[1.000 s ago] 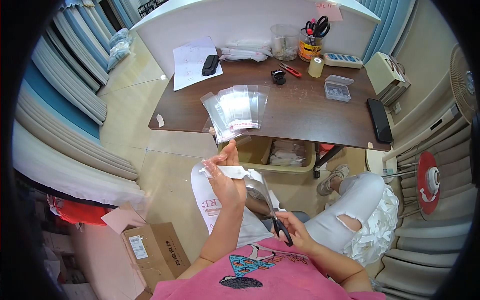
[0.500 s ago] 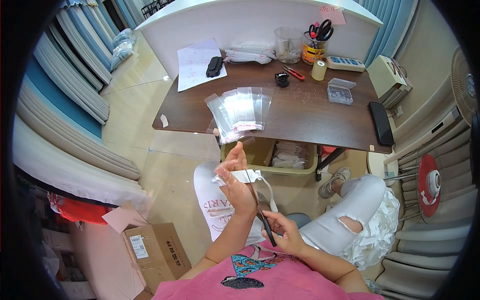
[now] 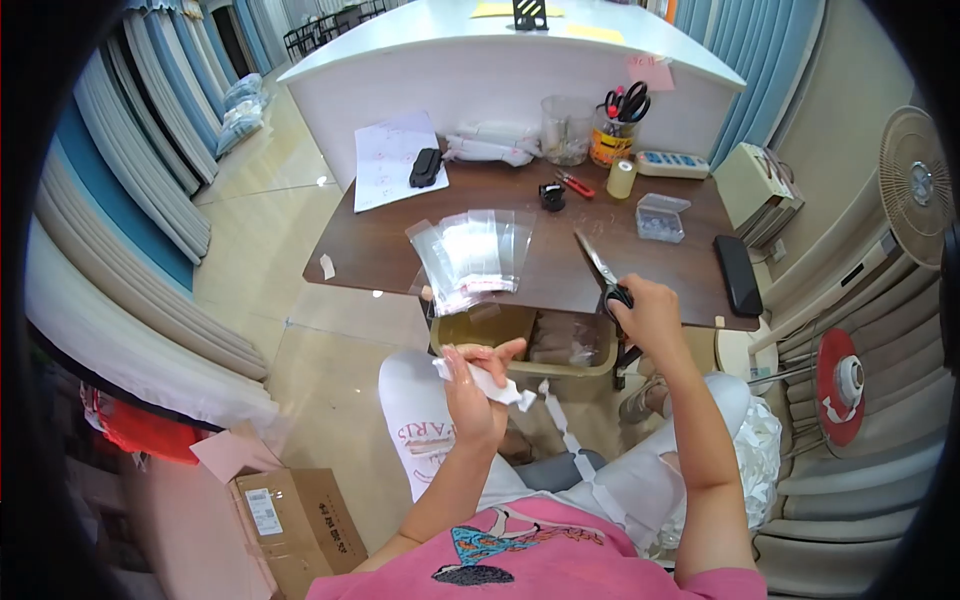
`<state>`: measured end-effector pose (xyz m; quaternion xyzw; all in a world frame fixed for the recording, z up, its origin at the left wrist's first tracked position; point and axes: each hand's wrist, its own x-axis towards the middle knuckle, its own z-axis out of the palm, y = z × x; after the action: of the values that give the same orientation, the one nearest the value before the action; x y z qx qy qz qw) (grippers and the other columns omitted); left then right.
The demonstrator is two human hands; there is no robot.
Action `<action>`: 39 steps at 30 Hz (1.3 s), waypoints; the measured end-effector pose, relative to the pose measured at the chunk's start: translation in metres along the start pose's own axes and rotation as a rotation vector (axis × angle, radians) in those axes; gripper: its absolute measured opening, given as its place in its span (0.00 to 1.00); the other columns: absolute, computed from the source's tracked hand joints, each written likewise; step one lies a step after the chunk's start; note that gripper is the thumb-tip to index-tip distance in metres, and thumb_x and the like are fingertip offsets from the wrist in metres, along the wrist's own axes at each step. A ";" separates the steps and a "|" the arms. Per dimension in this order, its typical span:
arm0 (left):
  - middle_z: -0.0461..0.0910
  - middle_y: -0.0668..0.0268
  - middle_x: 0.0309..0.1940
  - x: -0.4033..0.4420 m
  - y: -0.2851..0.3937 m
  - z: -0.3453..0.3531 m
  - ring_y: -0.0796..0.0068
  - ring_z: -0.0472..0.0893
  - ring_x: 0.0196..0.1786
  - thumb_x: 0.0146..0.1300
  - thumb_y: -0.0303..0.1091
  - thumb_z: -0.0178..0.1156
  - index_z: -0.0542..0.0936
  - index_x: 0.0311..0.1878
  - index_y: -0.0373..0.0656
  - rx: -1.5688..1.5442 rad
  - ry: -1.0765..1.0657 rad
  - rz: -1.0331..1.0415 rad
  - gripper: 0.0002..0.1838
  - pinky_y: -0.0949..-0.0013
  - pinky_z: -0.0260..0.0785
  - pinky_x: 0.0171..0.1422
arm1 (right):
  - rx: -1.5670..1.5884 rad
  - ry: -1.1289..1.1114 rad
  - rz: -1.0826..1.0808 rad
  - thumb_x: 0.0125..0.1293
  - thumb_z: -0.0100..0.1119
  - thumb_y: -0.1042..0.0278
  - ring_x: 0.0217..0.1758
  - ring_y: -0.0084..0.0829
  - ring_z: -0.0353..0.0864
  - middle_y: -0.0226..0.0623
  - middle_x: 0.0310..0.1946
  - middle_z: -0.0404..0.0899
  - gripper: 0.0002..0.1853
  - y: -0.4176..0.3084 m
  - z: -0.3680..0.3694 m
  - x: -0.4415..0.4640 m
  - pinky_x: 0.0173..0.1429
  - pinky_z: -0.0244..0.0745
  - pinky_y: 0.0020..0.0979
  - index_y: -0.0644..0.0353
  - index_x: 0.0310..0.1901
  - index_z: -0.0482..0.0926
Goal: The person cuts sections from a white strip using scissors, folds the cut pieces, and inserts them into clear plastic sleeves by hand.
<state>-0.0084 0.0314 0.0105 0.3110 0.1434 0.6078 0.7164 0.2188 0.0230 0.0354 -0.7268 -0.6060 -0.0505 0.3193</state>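
Note:
My left hand [image 3: 474, 400] is closed on a folded white strip [image 3: 480, 380], held above my lap in front of the desk. A separate white ribbon [image 3: 568, 432] trails down over my legs to the right of that hand. At the desk's front edge, my right hand [image 3: 650, 315] grips black-handled scissors [image 3: 600, 268], whose blades point away from me over the desk top. Left of the scissors lies a fanned stack of clear plastic bags [image 3: 470, 258].
On the brown desk [image 3: 570, 235] are a phone [image 3: 738, 275], a small clear box [image 3: 662, 218], a tape roll [image 3: 621, 179], red snips [image 3: 575, 184] and a paper sheet [image 3: 385, 175]. A bin [image 3: 570, 372] sits underneath. A carton [image 3: 300, 525] stands at lower left.
My right hand has carried the scissors from my lap up and right to the desk edge. The ribbon now hangs apart from the strip in my left hand. The view has tilted up.

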 end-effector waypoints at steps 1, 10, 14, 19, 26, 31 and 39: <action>0.71 0.61 0.22 0.001 -0.005 0.002 0.59 0.74 0.46 0.66 0.53 0.33 0.70 0.39 0.44 -0.017 -0.017 0.009 0.22 0.55 0.55 0.61 | -0.134 -0.020 -0.130 0.48 0.59 0.71 0.28 0.38 0.73 0.38 0.26 0.76 0.08 0.003 -0.001 0.010 0.39 0.68 0.33 0.63 0.32 0.76; 0.58 0.63 0.61 -0.019 -0.004 0.020 0.68 0.53 0.65 0.61 0.60 0.40 0.54 0.65 0.46 0.295 -0.036 -0.134 0.35 0.61 0.44 0.66 | 0.928 -0.448 -0.066 0.56 0.55 0.63 0.16 0.24 0.69 0.37 0.18 0.74 0.11 -0.094 0.011 -0.067 0.22 0.62 0.25 0.63 0.33 0.77; 0.54 0.57 0.61 -0.020 -0.004 0.010 0.64 0.53 0.65 0.40 0.66 0.61 0.39 0.67 0.47 0.320 -0.210 -0.276 0.60 0.62 0.47 0.66 | 0.958 -0.430 0.076 0.56 0.55 0.64 0.16 0.22 0.68 0.37 0.16 0.73 0.10 -0.093 -0.001 -0.069 0.22 0.62 0.26 0.63 0.31 0.77; 0.55 0.58 0.61 -0.019 0.000 0.002 0.64 0.57 0.63 0.36 0.60 0.68 0.41 0.67 0.46 0.289 -0.259 -0.354 0.61 0.61 0.51 0.64 | 0.875 -0.430 0.047 0.56 0.55 0.65 0.15 0.22 0.68 0.36 0.15 0.72 0.09 -0.091 -0.004 -0.073 0.21 0.61 0.25 0.62 0.30 0.78; 0.66 0.59 0.52 -0.023 0.005 -0.001 0.68 0.68 0.54 0.47 0.41 0.66 0.58 0.58 0.40 -0.009 -0.152 -0.519 0.38 0.64 0.60 0.58 | 0.926 -0.471 0.204 0.59 0.54 0.67 0.22 0.14 0.69 0.28 0.18 0.73 0.10 -0.087 -0.009 -0.069 0.25 0.64 0.19 0.67 0.30 0.77; 0.74 0.65 0.38 -0.023 -0.001 -0.017 0.77 0.73 0.42 0.57 0.27 0.57 0.71 0.43 0.39 0.308 0.026 -0.317 0.11 0.72 0.66 0.48 | 0.844 -0.548 0.111 0.55 0.59 0.63 0.19 0.19 0.70 0.32 0.17 0.73 0.11 -0.076 -0.009 -0.068 0.25 0.65 0.23 0.64 0.30 0.75; 0.77 0.61 0.37 -0.019 0.016 -0.010 0.64 0.76 0.41 0.56 0.33 0.57 0.74 0.40 0.39 -0.483 0.118 -0.893 0.11 0.58 0.65 0.52 | 1.430 -0.937 0.004 0.53 0.60 0.77 0.33 0.21 0.75 0.32 0.28 0.77 0.06 -0.049 -0.029 -0.054 0.38 0.70 0.22 0.66 0.33 0.75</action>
<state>-0.0305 0.0171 0.0098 0.0103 0.1579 0.2748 0.9484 0.1694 -0.0348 0.0535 -0.2976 -0.5602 0.6504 0.4179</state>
